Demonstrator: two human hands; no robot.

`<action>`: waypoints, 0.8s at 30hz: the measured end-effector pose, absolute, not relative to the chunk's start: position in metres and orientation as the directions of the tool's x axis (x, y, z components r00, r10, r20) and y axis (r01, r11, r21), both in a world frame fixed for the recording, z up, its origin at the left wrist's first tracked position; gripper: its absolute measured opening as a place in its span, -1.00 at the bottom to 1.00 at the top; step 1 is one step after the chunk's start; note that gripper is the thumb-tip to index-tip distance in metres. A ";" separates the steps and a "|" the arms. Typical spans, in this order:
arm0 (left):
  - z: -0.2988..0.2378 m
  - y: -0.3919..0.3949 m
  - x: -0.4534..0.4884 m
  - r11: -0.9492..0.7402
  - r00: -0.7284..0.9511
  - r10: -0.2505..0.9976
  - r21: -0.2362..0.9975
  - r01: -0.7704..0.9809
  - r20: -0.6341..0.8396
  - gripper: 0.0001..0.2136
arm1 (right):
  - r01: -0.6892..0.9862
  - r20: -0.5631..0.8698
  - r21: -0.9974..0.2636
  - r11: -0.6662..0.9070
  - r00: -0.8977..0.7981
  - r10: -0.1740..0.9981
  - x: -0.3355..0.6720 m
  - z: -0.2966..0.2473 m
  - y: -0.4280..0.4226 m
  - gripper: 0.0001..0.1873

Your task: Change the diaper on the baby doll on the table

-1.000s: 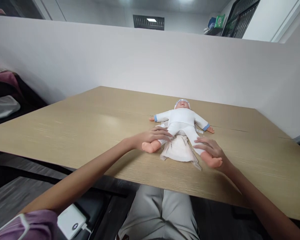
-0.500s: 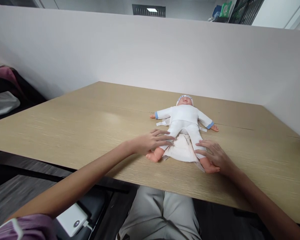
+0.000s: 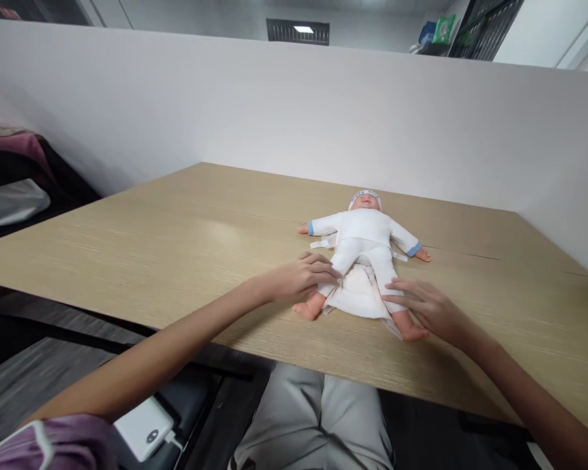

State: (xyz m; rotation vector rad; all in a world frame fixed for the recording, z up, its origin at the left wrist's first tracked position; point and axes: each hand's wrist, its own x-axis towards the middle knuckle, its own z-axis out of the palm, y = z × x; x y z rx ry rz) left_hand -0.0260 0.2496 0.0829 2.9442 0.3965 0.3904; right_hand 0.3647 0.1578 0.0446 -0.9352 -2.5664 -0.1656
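A baby doll (image 3: 365, 225) lies on its back on the table, head away from me, arms spread and legs apart. It wears a white top with blue cuffs, white trousers and a white headband with lettering. A spread white diaper (image 3: 357, 294) lies under its hips and between its legs, side tabs sticking out at the waist. My left hand (image 3: 301, 277) is open, its bent fingers over the trouser leg on the left. With fingers apart, my right hand (image 3: 426, 305) rests on the trouser leg on the right, near the bare foot. Fingertip contact is hard to make out.
The wooden table (image 3: 176, 248) has its near edge just before my lap. A white partition (image 3: 294, 111) rises behind it. Below left, a white power bank (image 3: 144, 427) with a cable lies on a dark chair seat. Bags (image 3: 19, 170) stand at the far left.
My left fingers have bent and drawn closer together over the trouser leg. My right hand has lifted and shifted slightly. The whole view has tilted a little; the doll lies the same.
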 end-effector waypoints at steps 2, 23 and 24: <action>0.087 0.242 -0.019 -0.939 0.913 0.330 0.182 0.291 0.240 -0.66 | 0.622 0.405 -0.087 0.778 -0.692 0.598 0.363 0.055 0.161 -0.36; 0.094 0.245 0.018 -0.788 0.751 0.597 0.383 0.482 0.282 -0.83 | 0.794 0.404 -0.324 0.514 -0.376 0.834 0.301 0.060 0.166 -0.73; 0.097 0.253 0.019 -0.776 0.733 0.605 0.437 0.455 0.310 -0.80 | 0.781 0.417 -0.387 0.491 -0.327 0.848 0.302 0.063 0.173 -0.73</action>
